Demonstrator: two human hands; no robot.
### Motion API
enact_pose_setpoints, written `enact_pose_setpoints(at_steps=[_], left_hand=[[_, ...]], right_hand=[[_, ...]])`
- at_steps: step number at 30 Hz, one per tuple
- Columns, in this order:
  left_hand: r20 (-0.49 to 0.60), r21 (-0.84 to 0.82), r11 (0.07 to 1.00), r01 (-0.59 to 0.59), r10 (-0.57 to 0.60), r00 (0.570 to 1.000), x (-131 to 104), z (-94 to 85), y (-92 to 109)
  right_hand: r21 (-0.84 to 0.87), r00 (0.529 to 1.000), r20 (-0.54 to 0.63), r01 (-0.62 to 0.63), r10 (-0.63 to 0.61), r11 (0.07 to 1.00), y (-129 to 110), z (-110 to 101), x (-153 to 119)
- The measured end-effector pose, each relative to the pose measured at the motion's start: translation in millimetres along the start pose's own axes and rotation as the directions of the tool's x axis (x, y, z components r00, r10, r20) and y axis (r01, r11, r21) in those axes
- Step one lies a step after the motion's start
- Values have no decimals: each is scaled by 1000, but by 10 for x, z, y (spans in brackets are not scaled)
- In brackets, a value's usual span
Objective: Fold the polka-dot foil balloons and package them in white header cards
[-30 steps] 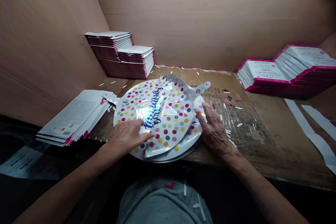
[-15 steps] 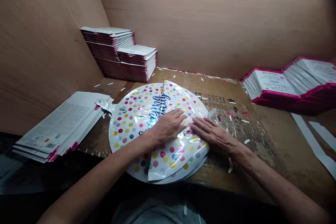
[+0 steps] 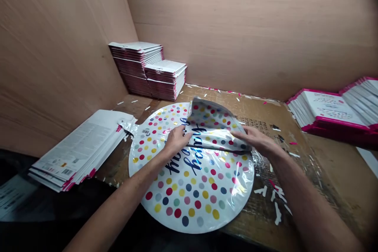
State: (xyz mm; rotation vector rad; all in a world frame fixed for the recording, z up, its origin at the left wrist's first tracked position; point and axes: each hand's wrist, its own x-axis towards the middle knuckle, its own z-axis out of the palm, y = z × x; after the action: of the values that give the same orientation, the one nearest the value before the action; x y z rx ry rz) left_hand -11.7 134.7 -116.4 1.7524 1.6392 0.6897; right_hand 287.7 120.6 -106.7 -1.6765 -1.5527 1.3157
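Head view: one round spotted foil balloon point(image 3: 195, 193), lying flat at the table's near edge, tail to the left; on its upper right, one folded spotted sheet point(image 3: 214, 116), raised. Change over the last half second: the sheet, then a flattened half reaching the near edge, now covers only the upper part, baring the balloon's lower half; the folding appears further along. Right hand point(image 3: 260, 139): fingers gripping the sheet's right side. Left hand point(image 3: 176, 141): fingers at its left edge, pinch or mere touch not determinable. Table point(image 3: 254, 106): cardboard-covered, littered with white and pink scraps point(image 3: 277, 212). Also: white-and-pink packets, stacked rear left point(image 3: 132, 67); printed sleeves, near left point(image 3: 79, 149); pink-edged packets, right point(image 3: 327, 106). Surround: plain wooden panels point(image 3: 236, 27), rear and left; dim foreground.
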Motion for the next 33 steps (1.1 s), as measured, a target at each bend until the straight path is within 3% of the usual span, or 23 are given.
enact_pose_setpoints(at_steps=[2,5,8,9,11,12,14,16,20,22,23,25,27,28,30,33], left_hand=[[-4,17,999,37,-37,999,56,27,6],[-55,90,996,23,-18,998,34,62,56],[-177,324,931,-168,234,956,-42,141,179],[-149,404,873,-272,357,922,-51,174,223],[7,494,745,-449,513,858,-11,238,292],[80,515,704,-489,528,845,39,264,313],[135,558,685,-469,482,866,185,295,331],[128,592,679,-435,453,882,354,308,324],[160,608,652,-454,459,874,608,347,230],[173,607,682,-408,388,905,659,387,142],[173,606,696,-386,358,918,670,407,96],[169,597,710,-374,344,924,682,434,20],[179,573,723,-387,351,919,699,434,-19],[181,551,742,-382,340,923,712,426,-26],[174,492,802,-340,292,941,742,402,-25],[155,431,859,-276,231,961,785,387,-24]], right_hand=[[-142,987,-115,91,-107,986,95,0,-136],[-429,930,-316,37,-189,902,199,56,-217],[-519,900,-398,-60,-179,853,232,130,-166],[-531,895,-414,-88,-168,843,232,146,-142],[-567,882,-440,-128,-168,814,230,161,-105],[-584,876,-449,-140,-175,799,230,161,-95],[-600,871,-456,-148,-184,786,235,151,-83],[-599,877,-448,-148,-175,787,244,133,-82],[-609,892,-427,-162,-149,776,239,134,-157],[-687,854,-422,-83,-303,722,212,185,-237],[-757,826,-370,-3,-425,653,191,225,-274],[-885,771,-142,182,-621,428,141,320,-304],[-921,768,100,313,-633,234,101,403,-245],[-921,784,162,338,-599,193,95,424,-186],[-916,813,175,342,-555,212,125,394,-52],[-862,828,65,328,-557,387,249,115,14]])
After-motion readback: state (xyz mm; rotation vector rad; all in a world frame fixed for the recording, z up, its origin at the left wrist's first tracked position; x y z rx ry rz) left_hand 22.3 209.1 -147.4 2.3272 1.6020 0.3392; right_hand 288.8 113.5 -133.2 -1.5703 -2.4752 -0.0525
